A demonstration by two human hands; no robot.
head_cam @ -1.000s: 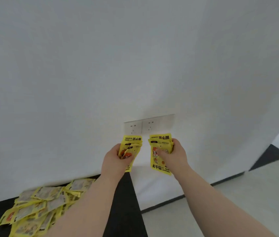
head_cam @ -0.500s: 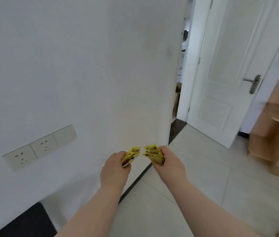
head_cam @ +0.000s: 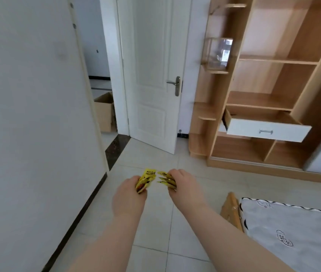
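Two small bunches of flat, glossy yellow sachets are hanging above the pale tiled floor [head_cam: 214, 173]. The left hand [head_cam: 129, 195] is gripping the left bunch [head_cam: 145, 179] and the right hand [head_cam: 185, 186] the right bunch [head_cam: 167, 180], fingers curling tightly round each. Gathering looks done; stowing is waiting, probably in the open white-fronted drawer [head_cam: 254, 128] at two o'clock, inside the wood-grain shelving [head_cam: 273, 99].
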